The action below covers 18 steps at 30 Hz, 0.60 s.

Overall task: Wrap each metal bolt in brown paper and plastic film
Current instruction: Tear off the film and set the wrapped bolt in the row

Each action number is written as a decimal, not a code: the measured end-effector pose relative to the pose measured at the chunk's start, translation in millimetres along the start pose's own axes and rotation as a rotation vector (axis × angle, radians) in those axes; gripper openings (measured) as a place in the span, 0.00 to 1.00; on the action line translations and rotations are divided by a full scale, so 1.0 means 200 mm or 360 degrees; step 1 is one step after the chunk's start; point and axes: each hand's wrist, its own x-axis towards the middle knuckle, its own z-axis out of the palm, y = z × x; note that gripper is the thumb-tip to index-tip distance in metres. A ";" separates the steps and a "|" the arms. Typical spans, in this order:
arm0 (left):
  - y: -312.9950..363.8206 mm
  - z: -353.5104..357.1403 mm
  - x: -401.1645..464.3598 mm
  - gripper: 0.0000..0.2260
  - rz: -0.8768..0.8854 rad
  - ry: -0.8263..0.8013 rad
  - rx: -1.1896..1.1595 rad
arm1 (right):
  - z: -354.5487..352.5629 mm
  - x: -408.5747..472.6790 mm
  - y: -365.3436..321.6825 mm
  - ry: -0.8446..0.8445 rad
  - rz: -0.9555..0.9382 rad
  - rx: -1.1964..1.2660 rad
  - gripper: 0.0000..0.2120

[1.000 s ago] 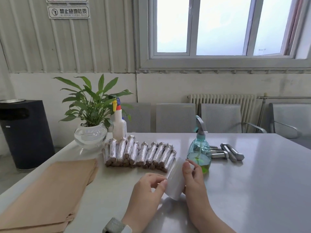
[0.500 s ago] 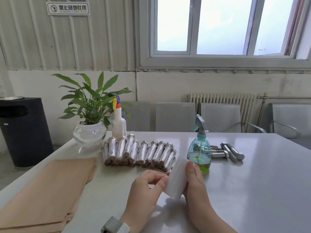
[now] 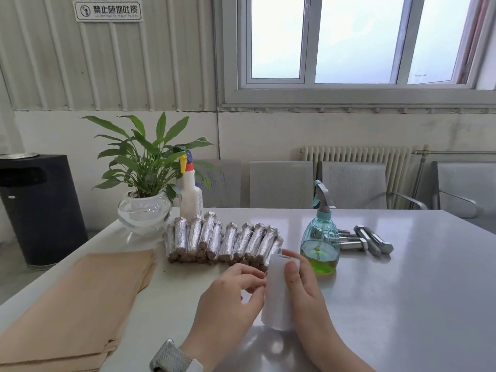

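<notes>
Film roll (image 3: 276, 291) held upright just above the table (image 3: 402, 304), close in front of the green bottle (image 3: 320, 242). Right hand (image 3: 303, 285) wrapped round the roll's right side, thumb across its front, fingertips showing behind its top. Left hand (image 3: 236, 294) at the roll's left edge, fingers curled, fingertips pinching or picking at the film there; cannot tell whether a loose end is caught. Grey watch band (image 3: 171, 358) on the left wrist.

Wrapped bolts (image 3: 222, 240) in a tight row left of the bottle, lying side by side, the nearest one just behind the roll's top. Bare bolts (image 3: 367, 240) right of the bottle, partly hidden behind it, lying on the table. Brown paper (image 3: 75, 304) stacked flat far left of the bottle, near the table's left edge.

Potted plant (image 3: 145, 183) in a glass bowl beyond the wrapped bolts, white sprayer (image 3: 191, 194) just beside it. Black bin (image 3: 40, 208) on the floor, further left. Grey chairs (image 3: 281, 183) behind the bottle, under the window (image 3: 349, 41).
</notes>
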 end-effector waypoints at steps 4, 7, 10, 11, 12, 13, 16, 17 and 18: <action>0.00 -0.01 0.00 0.06 0.0015 0.0037 0.0036 | 0.01 -0.02 -0.02 -0.0027 -0.0027 -0.0056 0.20; -0.01 -0.01 0.00 0.05 0.0046 0.0043 0.0074 | 0.01 -0.02 -0.03 -0.0033 -0.0042 -0.0079 0.19; -0.01 -0.02 0.00 0.06 0.0061 0.0060 0.0120 | 0.01 -0.02 -0.03 -0.0038 -0.0030 -0.0094 0.19; -0.01 -0.01 0.00 0.06 0.0061 0.0062 0.0114 | 0.02 -0.02 -0.03 -0.0033 -0.0023 -0.0099 0.20; 0.00 -0.02 0.00 0.05 0.0051 0.0058 0.0091 | 0.02 -0.02 -0.03 -0.0021 -0.0013 -0.0097 0.20; 0.00 -0.01 0.00 0.04 0.0035 0.0055 0.0046 | 0.02 -0.01 -0.03 -0.0005 -0.0002 -0.0090 0.20; -0.01 -0.01 0.00 0.04 -0.0066 0.0032 -0.0082 | 0.01 -0.01 -0.02 0.0045 0.0044 -0.0042 0.21; -0.01 -0.01 0.00 0.04 -0.0112 0.0026 -0.0125 | 0.01 0.00 -0.02 0.0055 0.0064 -0.0019 0.21; -0.01 -0.01 0.00 0.04 -0.0169 0.0022 -0.0185 | 0.01 0.00 -0.02 0.0062 0.0085 0.0005 0.21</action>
